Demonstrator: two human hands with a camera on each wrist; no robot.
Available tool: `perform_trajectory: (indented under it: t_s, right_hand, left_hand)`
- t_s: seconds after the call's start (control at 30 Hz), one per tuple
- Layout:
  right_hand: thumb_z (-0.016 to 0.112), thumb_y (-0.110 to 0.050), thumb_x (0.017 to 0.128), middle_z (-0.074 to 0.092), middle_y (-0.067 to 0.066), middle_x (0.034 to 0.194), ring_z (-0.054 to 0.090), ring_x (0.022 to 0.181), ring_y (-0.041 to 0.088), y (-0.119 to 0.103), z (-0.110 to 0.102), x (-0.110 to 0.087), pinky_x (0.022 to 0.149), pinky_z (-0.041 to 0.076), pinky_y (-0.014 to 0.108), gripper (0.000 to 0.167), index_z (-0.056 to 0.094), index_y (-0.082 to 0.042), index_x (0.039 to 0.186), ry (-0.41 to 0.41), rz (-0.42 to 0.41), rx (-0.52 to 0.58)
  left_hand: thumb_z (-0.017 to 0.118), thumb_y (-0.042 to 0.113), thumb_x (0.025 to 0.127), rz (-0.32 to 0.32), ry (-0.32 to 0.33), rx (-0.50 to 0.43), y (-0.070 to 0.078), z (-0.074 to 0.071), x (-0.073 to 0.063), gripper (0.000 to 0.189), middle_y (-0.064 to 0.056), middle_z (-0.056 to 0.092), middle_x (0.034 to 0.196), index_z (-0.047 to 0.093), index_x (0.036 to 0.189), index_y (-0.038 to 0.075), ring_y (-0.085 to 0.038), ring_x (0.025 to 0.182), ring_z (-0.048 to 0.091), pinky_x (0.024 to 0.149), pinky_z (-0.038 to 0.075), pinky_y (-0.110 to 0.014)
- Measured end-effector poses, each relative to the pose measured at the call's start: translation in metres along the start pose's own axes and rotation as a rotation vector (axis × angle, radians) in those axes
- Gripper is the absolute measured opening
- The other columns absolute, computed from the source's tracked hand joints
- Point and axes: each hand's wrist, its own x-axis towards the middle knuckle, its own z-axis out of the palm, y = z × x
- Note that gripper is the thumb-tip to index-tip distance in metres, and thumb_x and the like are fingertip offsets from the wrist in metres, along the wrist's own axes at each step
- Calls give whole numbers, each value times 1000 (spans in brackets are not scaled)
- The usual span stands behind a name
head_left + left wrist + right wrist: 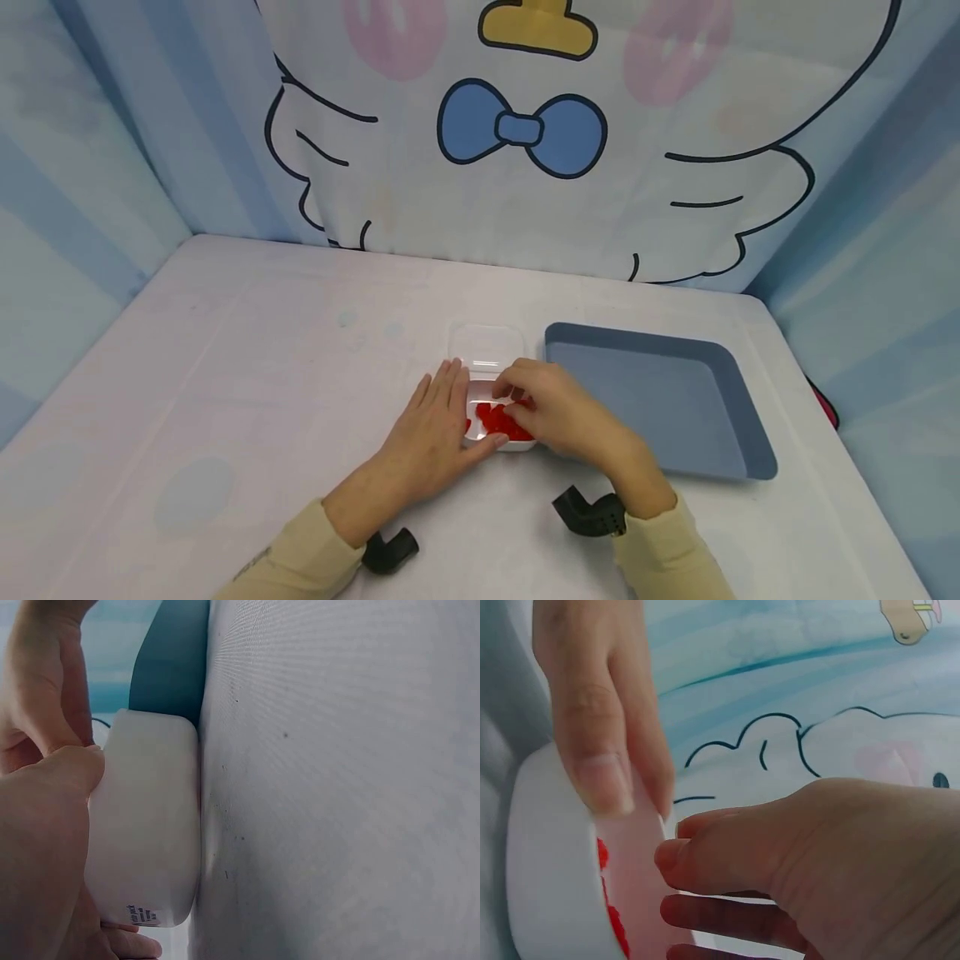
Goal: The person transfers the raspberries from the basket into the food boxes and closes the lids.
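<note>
A small white plastic container point(517, 447) stands on the table with small red pieces point(501, 421) inside; their exact kind is too small to tell. My left hand point(431, 442) rests against its left side with straight fingers, the thumb lying over the near rim. In the left wrist view, that thumb touches the container's wall point(146, 825) at the top edge. Over the right part of the container is my right hand point(562, 408), its loosely bent fingers just above the red pieces. A gap shows between its thumb and forefinger, and I see nothing held there.
Behind the container lies a clear plastic lid point(487, 343). A blue-grey tray point(652, 400) stands close on the right. The white-covered table point(247, 350) is bordered by printed curtains point(517, 208) at the back and sides. Black wrist cameras point(592, 512) stick out below both hands.
</note>
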Motion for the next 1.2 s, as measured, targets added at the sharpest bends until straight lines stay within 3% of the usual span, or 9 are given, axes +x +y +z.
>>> perform_trajectory:
  t_s: [0.17,0.53,0.8,1.2]
  right_hand:
    - [70,1,87,69,3,99,62,88,15,6,-8,-6,76,58,27,19,70,-6,104,51,86,19]
    - [71,2,86,68,7,100,64,89,19,21,-25,-15,81,60,41,20,69,-5,105,157,142,-26]
    - [70,-1,88,68,10,104,64,92,21,28,-29,-18,81,60,40,20,69,-4,107,147,251,-60]
    - [67,-1,88,68,12,104,65,93,25,32,-30,-18,77,60,39,19,69,-3,106,144,304,-91]
  left_hand:
    - [54,67,90,-3,-6,15,0,2,0,98,-17,26,162,22,154,0,-34,152,22,123,20,-52]
    - [56,66,89,-14,-11,-2,2,1,0,99,-17,27,162,21,155,1,-34,152,22,124,20,-51]
    - [57,66,88,-25,-20,2,3,0,-1,100,-17,27,162,21,156,2,-34,152,22,123,21,-51]
    - [58,65,87,-38,-28,-10,2,0,0,101,-16,25,163,20,156,2,-34,153,20,124,19,-51]
